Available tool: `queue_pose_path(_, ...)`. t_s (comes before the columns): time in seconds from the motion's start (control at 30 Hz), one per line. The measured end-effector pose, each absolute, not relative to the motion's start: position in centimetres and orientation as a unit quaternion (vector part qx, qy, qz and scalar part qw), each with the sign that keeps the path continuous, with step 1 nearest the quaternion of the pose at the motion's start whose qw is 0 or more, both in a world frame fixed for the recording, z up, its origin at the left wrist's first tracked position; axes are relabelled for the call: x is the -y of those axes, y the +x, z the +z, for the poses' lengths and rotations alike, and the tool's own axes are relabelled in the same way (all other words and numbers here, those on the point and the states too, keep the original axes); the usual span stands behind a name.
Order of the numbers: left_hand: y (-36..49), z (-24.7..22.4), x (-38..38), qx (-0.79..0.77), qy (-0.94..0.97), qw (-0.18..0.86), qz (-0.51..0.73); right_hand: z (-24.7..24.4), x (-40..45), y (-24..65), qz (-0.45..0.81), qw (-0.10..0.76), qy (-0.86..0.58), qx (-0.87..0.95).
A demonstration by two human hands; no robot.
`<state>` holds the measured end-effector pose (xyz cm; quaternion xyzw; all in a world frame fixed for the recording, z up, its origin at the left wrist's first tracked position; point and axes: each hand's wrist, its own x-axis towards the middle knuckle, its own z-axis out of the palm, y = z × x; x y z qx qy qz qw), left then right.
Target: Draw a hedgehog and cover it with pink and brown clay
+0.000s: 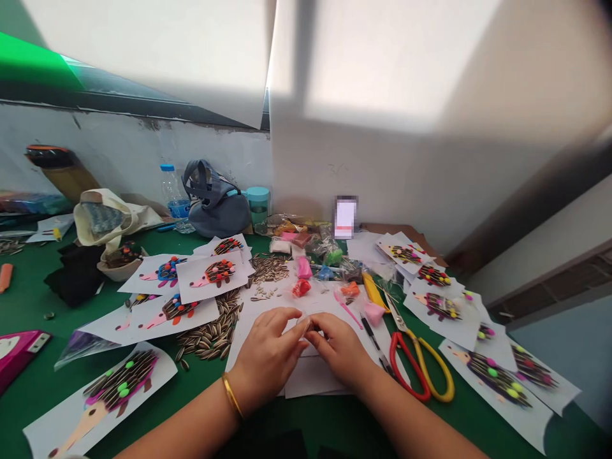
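Both hands are coming together at the fingertips, right over the white paper sheets point(313, 377) in the middle of the green desk point(29, 290)!

The left hand point(270, 344), with a gold bangle point(232, 395) circling its wrist, is touching fingertips with the right hand point(338, 347); whatever they may be pinching is too small to make out, so I cannot tell whether they are clamped on anything. Striped sunflower seeds point(215, 335) are spilling along the left edge of the paper, while a black pen point(375, 339) and red-and-yellow scissors point(398, 317) are lying on the right. A red clay packet point(301, 288) is sitting just beyond the fingers, and hedgehog pictures are flanking both sides, one point(213, 275) overlapping others on the left.
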<state>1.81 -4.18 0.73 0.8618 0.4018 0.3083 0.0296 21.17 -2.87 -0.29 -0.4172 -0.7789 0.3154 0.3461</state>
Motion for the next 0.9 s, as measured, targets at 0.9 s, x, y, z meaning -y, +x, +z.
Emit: queue_pose_path(0.9, -1.0, -1.0, 0.6, -0.58, 0.774, -0.044, 0.251, 0.4, 1.6, 28.5, 0.076, 0.161, -0.638, 0.749)
